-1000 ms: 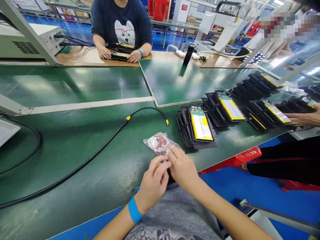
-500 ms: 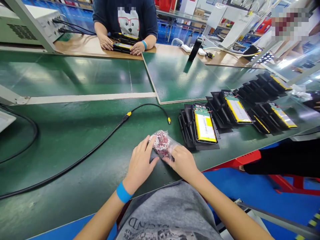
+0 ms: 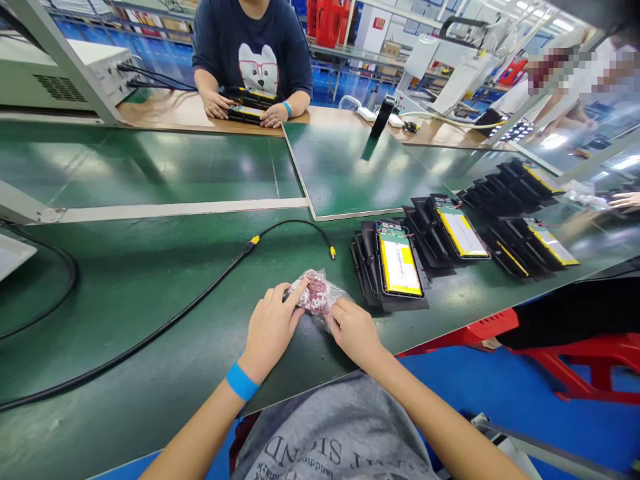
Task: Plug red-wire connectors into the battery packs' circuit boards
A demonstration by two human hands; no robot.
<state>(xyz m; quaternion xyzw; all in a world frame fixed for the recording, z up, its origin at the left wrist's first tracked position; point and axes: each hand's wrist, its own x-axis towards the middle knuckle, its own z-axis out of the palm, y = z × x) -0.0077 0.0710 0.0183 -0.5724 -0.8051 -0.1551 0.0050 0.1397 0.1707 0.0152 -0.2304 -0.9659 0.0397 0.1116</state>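
Note:
A clear plastic bag (image 3: 316, 295) packed with small red-and-white pieces, perhaps wired connectors, lies on the green bench in front of me. My left hand (image 3: 273, 320), with a blue band at its wrist, grips the bag's left side, fingertips over the top and thumb against the near side. On the bag's right end, my right hand (image 3: 354, 328) pinches the loose plastic with its fingers closed. Just right of the bag stands a leaning stack of black device casings (image 3: 367, 267); the front one shows a white-and-yellow battery (image 3: 401, 265) and a green circuit board.
A black cable (image 3: 200, 291) with a yellow-marked plug (image 3: 333, 253) crosses the bench on the left. More casing stacks (image 3: 463, 233) stand to the right. Opposite, a person (image 3: 253, 60) rests both hands on black devices. Another hand (image 3: 625, 200) shows at the right edge.
My right hand has closed on the bag's loose plastic end. Both hands and the bag sit slightly further left and lower in view. A hand has appeared at the far right.

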